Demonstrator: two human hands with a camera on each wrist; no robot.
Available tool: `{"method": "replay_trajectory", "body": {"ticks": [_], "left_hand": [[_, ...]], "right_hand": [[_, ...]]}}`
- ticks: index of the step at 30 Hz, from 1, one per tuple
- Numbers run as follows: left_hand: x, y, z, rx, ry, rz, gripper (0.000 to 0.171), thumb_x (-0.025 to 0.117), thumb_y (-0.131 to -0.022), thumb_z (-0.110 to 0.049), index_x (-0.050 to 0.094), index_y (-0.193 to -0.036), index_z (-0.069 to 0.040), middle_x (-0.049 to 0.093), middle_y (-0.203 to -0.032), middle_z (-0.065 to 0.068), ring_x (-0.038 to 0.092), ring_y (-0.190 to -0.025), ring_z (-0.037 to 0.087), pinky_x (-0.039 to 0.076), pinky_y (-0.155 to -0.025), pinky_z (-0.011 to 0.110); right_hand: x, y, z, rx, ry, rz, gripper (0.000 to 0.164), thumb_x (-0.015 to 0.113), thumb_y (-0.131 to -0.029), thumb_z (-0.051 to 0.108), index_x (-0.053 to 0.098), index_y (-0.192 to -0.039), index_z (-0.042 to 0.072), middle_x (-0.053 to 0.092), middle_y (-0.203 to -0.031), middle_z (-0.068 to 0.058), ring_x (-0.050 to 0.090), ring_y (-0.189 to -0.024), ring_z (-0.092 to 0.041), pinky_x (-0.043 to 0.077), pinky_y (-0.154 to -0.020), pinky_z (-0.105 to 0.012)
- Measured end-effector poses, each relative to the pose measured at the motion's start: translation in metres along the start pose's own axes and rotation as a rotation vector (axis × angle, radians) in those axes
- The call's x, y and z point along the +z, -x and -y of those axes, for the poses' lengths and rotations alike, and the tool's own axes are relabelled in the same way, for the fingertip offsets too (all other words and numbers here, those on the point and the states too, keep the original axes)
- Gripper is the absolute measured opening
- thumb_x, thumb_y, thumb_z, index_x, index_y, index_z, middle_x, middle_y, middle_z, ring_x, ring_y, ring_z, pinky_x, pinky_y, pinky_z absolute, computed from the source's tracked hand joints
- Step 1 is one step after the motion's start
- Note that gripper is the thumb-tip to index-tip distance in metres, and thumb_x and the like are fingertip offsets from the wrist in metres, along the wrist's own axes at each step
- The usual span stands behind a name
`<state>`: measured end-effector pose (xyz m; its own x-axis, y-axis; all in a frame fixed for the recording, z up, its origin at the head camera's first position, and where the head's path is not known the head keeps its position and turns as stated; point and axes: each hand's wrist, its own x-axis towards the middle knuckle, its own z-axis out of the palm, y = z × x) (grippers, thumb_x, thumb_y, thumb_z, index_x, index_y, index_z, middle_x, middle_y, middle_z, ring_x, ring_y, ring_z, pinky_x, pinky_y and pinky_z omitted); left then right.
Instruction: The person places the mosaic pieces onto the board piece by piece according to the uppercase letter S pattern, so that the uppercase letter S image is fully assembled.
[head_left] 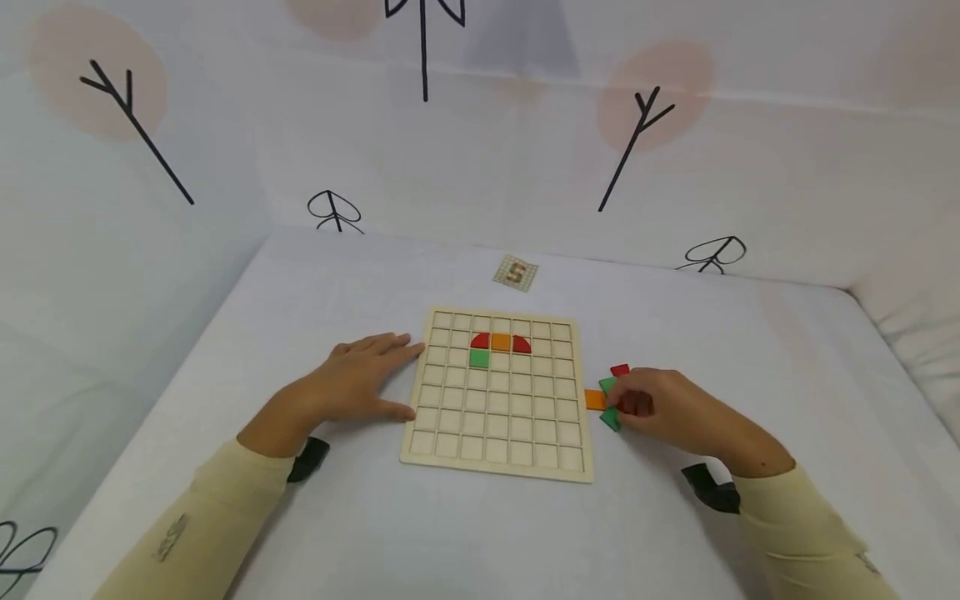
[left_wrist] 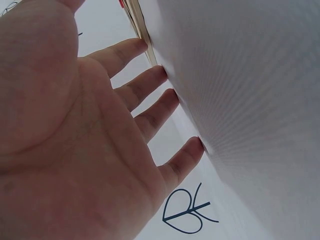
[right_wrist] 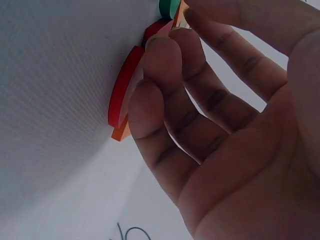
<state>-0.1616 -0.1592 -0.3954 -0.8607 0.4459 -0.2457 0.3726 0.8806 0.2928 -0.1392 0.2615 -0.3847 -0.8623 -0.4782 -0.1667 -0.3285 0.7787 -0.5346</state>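
Observation:
A cream grid board (head_left: pixel 486 463) lies on the white table. It bears an orange square tile (head_left: pixel 500 342) between two red quarter-round tiles, with a green square tile (head_left: pixel 479 358) below the left one. My left hand (head_left: pixel 352 382) rests at the board's left edge, fingers spread. My right hand (head_left: pixel 660 404), fingers curled, touches a small pile of loose tiles beyond the right edge. Around its fingertips show an orange tile (head_left: pixel 596 400), green tiles (head_left: pixel 611 419) and a red tile (head_left: pixel 619 370). In the right wrist view, I cannot tell whether the fingers pinch a tile.
A small card (head_left: pixel 516 272) printed with a coloured S on a grid lies behind the board. White cloth (head_left: pixel 510 167) with drawn plants rises at the back of the table and along the left side. Dark straps show by both cuffs.

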Motion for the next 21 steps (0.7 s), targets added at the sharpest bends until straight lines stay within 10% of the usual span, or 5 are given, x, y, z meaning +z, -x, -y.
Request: {"method": "replay_trajectory", "body": {"ticks": [21], "left_hand": [[-0.0006, 0.0025, 0.0001, 0.006, 0.010, -0.016, 0.095, 0.077, -0.080, -0.058, 0.032, -0.158, -0.029, 0.028, -0.164, 0.004, 0.023, -0.152, 0.034, 0.025, -0.114, 0.062]], "right_hand": [[-0.0018, 0.0012, 0.0009, -0.003, -0.037, 0.070, 0.019, 0.077, -0.083, 0.004, 0.067, -0.094, 0.015, 0.056, -0.078, 0.004, 0.052, -0.074, -0.009, 0.047, -0.064, -0.021]]}}
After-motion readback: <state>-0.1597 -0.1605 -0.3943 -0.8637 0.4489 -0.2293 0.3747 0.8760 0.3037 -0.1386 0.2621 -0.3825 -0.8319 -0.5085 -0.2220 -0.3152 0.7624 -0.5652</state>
